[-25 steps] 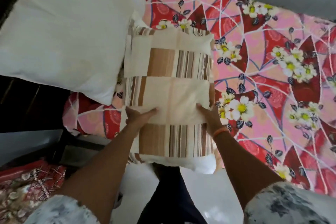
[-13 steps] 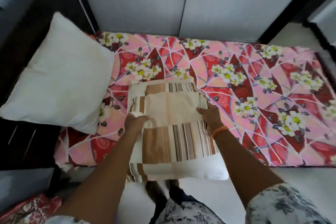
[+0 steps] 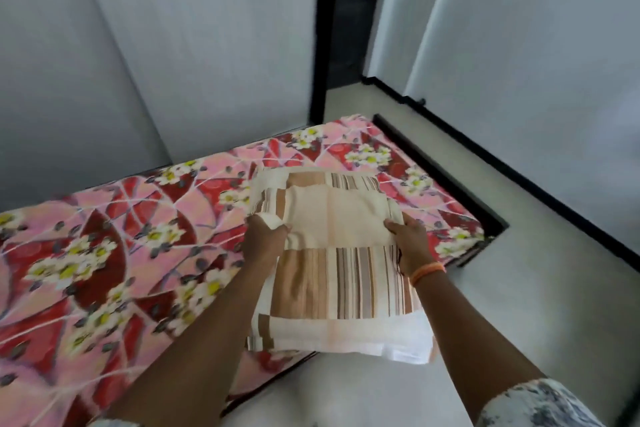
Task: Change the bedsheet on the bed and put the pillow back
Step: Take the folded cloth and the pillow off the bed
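Both hands grip a folded cream-and-brown striped bedsheet: left hand pinches its left side, right hand its right. It overhangs the near edge of the bed's pink-and-red floral cover, towards the far-right corner.

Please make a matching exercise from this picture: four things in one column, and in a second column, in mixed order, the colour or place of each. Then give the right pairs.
Column one:
1. folded bedsheet
2. floral bedsheet
3. wristband
4. floor

Column two:
A. orange, on the right wrist
B. pale grey, beside the bed
C. cream with brown stripes, held by both hands
D. pink and red with white flowers, spread on the bed

Pairs: 1-C, 2-D, 3-A, 4-B. The left hand and the right hand each keep a grip on a side of the folded bedsheet.
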Available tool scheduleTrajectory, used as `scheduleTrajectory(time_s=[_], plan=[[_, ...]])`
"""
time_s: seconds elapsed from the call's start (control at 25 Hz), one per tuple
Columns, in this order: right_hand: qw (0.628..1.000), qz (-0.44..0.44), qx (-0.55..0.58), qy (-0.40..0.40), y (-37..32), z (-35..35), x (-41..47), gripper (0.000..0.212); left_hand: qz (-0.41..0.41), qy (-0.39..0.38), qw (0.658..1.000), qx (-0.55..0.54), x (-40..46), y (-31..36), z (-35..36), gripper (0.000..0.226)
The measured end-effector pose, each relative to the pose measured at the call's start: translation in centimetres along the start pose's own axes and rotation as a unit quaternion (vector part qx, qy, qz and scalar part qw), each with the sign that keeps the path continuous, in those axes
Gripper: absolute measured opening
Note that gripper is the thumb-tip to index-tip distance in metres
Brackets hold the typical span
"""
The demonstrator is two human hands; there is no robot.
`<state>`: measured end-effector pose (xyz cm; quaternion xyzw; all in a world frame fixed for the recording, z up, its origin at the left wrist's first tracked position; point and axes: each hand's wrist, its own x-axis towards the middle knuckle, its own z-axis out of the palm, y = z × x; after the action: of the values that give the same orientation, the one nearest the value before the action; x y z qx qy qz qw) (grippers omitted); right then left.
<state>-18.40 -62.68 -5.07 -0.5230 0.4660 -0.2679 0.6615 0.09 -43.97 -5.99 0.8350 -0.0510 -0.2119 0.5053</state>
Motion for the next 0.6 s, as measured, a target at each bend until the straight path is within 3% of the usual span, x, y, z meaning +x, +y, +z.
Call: scheduleTrajectory(time_s=[0.24,0.44,0.6], plan=[[0.990,-0.040,0.031,0.132,-7.8,-21.9,8.0,0.037,0.099,-0.105,0.990,0.003,-3.9,13.3,23.3,0.064],[0.962,-0.069,0.093,0.249,-12.6,-38.0,14.8,0.029,0.201,-0.245,0.948,0.007,-5.9,23.7,42.5,0.078],[0.926,-0.092,0.119,0.346,-16.3,-49.7,20.0,0.030,0.194,-0.322,0.926,0.025,-7.5,32.2,57.9,0.083]])
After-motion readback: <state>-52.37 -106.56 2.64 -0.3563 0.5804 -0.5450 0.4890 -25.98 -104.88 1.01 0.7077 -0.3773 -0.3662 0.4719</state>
